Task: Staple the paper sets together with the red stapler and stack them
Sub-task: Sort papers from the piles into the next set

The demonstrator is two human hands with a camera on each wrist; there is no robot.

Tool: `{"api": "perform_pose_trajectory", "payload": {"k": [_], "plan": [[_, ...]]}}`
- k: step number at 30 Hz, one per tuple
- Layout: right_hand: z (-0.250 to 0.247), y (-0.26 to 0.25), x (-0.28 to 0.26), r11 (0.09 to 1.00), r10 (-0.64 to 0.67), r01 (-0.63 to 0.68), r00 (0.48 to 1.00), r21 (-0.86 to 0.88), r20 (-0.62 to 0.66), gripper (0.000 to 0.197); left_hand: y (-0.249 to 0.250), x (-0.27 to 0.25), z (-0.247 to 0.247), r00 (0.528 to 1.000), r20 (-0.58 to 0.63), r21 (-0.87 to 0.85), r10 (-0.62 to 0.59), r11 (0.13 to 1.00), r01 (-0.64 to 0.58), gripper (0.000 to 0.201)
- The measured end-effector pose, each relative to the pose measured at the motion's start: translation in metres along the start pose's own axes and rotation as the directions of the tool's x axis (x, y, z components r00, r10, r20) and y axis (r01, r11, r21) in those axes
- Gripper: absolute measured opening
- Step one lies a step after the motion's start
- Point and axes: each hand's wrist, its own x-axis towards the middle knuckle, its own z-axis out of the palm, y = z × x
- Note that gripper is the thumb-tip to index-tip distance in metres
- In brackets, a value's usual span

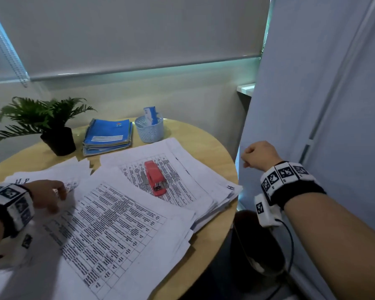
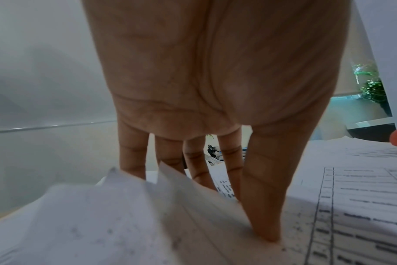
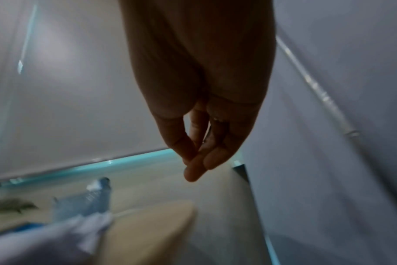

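On table [image 1: 204,135]: stapler [image 1: 155,177] lies untouched on right paper pile [image 1: 188,169]. Step looks like gathering a set; next, right hand [image 1: 259,155] must reach the stapler. Left hand [image 1: 46,195] extended, fingers [image 2: 264,206] straight, pressing near sheets [image 1: 108,230]. Right hand off the table edge, loosely curled, empty.

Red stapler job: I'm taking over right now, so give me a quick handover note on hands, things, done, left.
Left hand: fingers straight, pressing on the loose paper sheets at the table's near left.
Right hand: off the table's right edge, fingers loosely curled, holding nothing.
Red stapler: lies untouched on the right paper pile.
Done: no stapled set visible.
Left: stapling and stacking.
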Motion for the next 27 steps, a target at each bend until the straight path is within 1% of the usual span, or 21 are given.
{"api": "perform_pose_trajectory", "payload": {"k": [2,5,6,8,10,12,15,17,19,21,22,24,27], "plan": [[-0.004,0.023,0.004,0.996,0.054,-0.055,0.998,-0.066,-0.01,0.019,0.0,0.0,0.001,1.0,-0.016,0.0,0.001,1.0,-0.001,0.03],[-0.005,0.048,0.012,0.988,0.123,-0.122,0.992,-0.096,0.01,0.015,-0.001,0.002,0.003,0.999,-0.047,-0.06,-0.005,0.998,0.002,0.033],[-0.006,0.054,0.014,0.985,0.118,-0.115,0.993,-0.127,0.016,0.015,-0.002,0.002,0.003,0.998,-0.054,-0.077,-0.012,0.997,0.008,0.034],[-0.008,0.061,0.017,0.967,0.073,-0.065,0.997,-0.246,0.026,0.019,-0.002,0.003,0.005,0.998,-0.056,-0.09,-0.019,0.996,0.014,0.035],[-0.011,0.065,0.017,0.947,0.029,-0.033,0.999,-0.321,-0.017,0.026,-0.003,0.005,0.006,0.998,-0.059,-0.107,-0.024,0.994,0.018,0.035],[-0.014,0.068,0.022,0.943,0.038,-0.046,0.999,-0.33,-0.028,0.025,-0.005,0.006,0.007,0.998,-0.062,-0.125,-0.027,0.992,0.019,0.035],[-0.02,0.067,0.024,0.955,0.102,-0.109,0.994,-0.277,-0.04,0.019,-0.003,0.006,0.007,0.998,-0.064,-0.133,-0.027,0.991,0.018,0.034],[-0.023,0.062,0.021,0.953,0.096,-0.1,0.995,-0.286,-0.027,0.02,-0.001,0.003,0.005,0.998,-0.056,-0.13,-0.028,0.991,0.02,0.034],[-0.024,0.053,0.016,0.957,0.062,-0.061,0.998,-0.282,-0.007,0.023,0.001,0.0,0.003,0.999,-0.05,-0.117,-0.022,0.993,0.016,0.034],[-0.022,0.037,0.011,0.972,0.016,-0.013,1.0,-0.236,0.009,0.024,0.004,-0.005,0.002,0.999,-0.045,-0.096,-0.009,0.995,0.004,0.034],[-0.02,0.026,0.009,0.978,-0.011,0.017,1.0,-0.206,0.026,0.023,0.007,-0.008,0.0,0.999,-0.036,-0.05,-0.001,0.999,-0.001,0.034],[-0.015,-0.003,0.006,0.983,-0.074,0.088,0.993,-0.16,0.089,0.022,0.011,-0.016,-0.002,1.0,-0.016,0.044,-0.001,0.999,0.002,0.033],[-0.002,-0.057,-0.003,0.976,-0.156,0.186,0.959,-0.113,0.235,0.018,0.017,-0.023,-0.004,1.0,-0.003,0.086,-0.005,0.996,0.005,0.038]]}}
